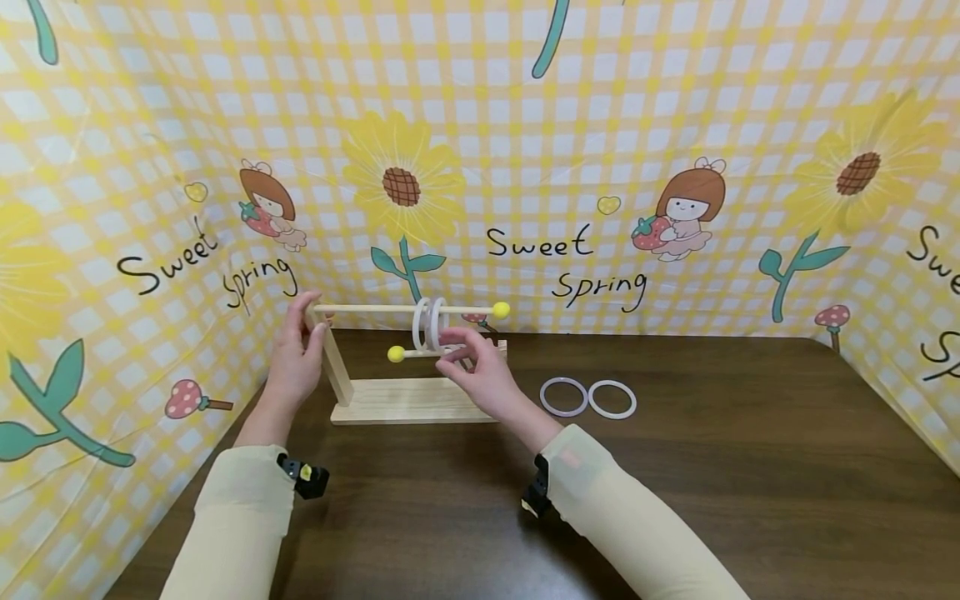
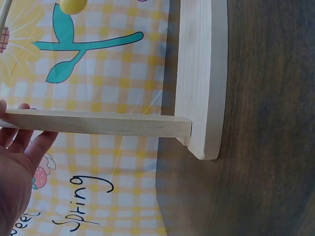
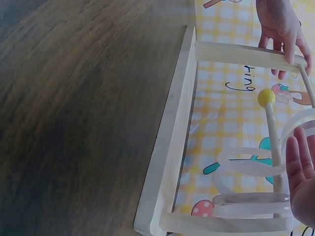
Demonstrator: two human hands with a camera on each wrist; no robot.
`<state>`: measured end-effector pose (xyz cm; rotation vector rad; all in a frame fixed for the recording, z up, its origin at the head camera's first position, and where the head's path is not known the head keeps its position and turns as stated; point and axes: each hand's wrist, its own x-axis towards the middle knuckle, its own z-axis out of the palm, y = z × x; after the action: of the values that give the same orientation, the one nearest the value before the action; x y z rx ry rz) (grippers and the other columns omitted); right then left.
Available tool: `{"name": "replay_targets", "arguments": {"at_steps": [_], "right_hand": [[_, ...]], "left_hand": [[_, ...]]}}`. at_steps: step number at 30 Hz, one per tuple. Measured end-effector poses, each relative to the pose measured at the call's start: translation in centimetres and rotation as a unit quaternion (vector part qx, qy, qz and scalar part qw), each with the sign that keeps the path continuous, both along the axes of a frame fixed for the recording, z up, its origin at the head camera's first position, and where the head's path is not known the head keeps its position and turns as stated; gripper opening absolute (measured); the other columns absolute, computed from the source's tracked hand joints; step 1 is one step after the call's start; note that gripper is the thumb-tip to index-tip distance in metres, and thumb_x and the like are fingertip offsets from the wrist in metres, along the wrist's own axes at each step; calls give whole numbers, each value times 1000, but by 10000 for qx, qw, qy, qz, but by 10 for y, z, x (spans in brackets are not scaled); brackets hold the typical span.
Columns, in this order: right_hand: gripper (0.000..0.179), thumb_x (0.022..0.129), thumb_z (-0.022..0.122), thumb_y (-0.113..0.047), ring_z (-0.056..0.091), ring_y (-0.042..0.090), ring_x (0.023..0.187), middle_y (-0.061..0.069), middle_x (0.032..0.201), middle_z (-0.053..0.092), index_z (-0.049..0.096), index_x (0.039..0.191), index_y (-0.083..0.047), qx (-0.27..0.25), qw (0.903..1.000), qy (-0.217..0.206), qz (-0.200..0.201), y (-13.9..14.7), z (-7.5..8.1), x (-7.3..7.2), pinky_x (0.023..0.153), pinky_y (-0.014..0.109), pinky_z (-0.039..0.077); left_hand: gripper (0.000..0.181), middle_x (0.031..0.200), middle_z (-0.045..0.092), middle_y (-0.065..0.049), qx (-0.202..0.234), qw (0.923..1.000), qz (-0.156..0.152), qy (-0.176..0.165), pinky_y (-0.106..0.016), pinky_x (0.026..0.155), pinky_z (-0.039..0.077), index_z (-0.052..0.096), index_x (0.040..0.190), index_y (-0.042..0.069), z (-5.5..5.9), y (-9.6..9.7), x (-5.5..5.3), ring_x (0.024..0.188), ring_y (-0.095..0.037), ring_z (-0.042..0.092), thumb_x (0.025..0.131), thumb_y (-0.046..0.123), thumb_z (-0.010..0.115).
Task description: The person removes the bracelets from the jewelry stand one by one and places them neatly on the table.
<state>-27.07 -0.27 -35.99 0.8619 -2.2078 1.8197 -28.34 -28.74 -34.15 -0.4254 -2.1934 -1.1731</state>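
A wooden stand (image 1: 412,400) has a tall left post (image 2: 108,124), and my left hand (image 1: 294,354) grips its top end. From that post an upper rod (image 1: 367,309) runs right to a yellow ball. A few pale rings (image 1: 417,325) hang on this rod near its middle. My right hand (image 1: 483,375) is at their right side, fingertips right at the rings, thumb and forefinger apart. Below, a lower rod (image 3: 271,132) ends in a yellow ball (image 1: 396,354) pointing left. Several translucent rings (image 3: 251,211) encircle it near the right post, mostly hidden by my right hand in the head view.
On the dark wooden table (image 1: 675,467), right of the stand, a purple ring (image 1: 543,406) and a white ring (image 1: 633,406) lie flat side by side. A yellow checked cloth (image 1: 525,125) with printed flowers hangs behind the table and along its sides.
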Motion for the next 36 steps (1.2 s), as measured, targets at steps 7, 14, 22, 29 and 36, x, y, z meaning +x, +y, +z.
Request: {"name": "replay_targets", "arguments": {"at_steps": [7, 14, 22, 29, 36], "right_hand": [[34, 92, 66, -3, 63, 24, 94, 13, 115, 61, 56, 124, -2, -140, 9998, 63, -148, -1, -1, 1, 73, 32, 48], [27, 92, 66, -3, 62, 28, 85, 16, 104, 63, 58, 117, 1, -418, 9981, 279, -348, -1, -3, 0, 72, 41, 50], [20, 91, 67, -3, 60, 18, 77, 12, 99, 66, 62, 110, 0, -402, 9961, 342, -714, 1, -4, -4, 70, 28, 49], [15, 90, 69, -5, 60, 17, 78, 9, 95, 65, 65, 104, -2, -409, 9949, 277, -879, 5, -6, -4, 68, 28, 48], [14, 90, 68, -3, 63, 20, 79, 10, 93, 66, 64, 103, 0, -552, 9929, 304, -1005, 12, -7, -3, 69, 28, 50]], "left_hand": [[43, 119, 58, -25, -55, 9999, 118, -53, -15, 78, 37, 36, 143, 9, 0, -1, 1, 107, -34, 54, 102, -1, 42], [44, 117, 57, -29, -21, 10000, 84, -31, -14, 79, 38, 37, 143, 9, 0, 0, 3, 109, -38, 54, 101, -3, 41], [44, 119, 56, -27, -71, 9998, 147, -123, -16, 78, 37, 35, 144, 9, 2, 2, 5, 109, -39, 53, 102, -3, 40], [44, 119, 55, -27, -75, 9998, 132, -130, -15, 77, 37, 35, 144, 9, 2, 3, 6, 110, -40, 53, 102, -3, 40], [44, 120, 56, -28, -60, 9998, 110, -129, -15, 79, 37, 35, 144, 10, 3, 3, 5, 110, -38, 53, 102, -1, 41]]}}
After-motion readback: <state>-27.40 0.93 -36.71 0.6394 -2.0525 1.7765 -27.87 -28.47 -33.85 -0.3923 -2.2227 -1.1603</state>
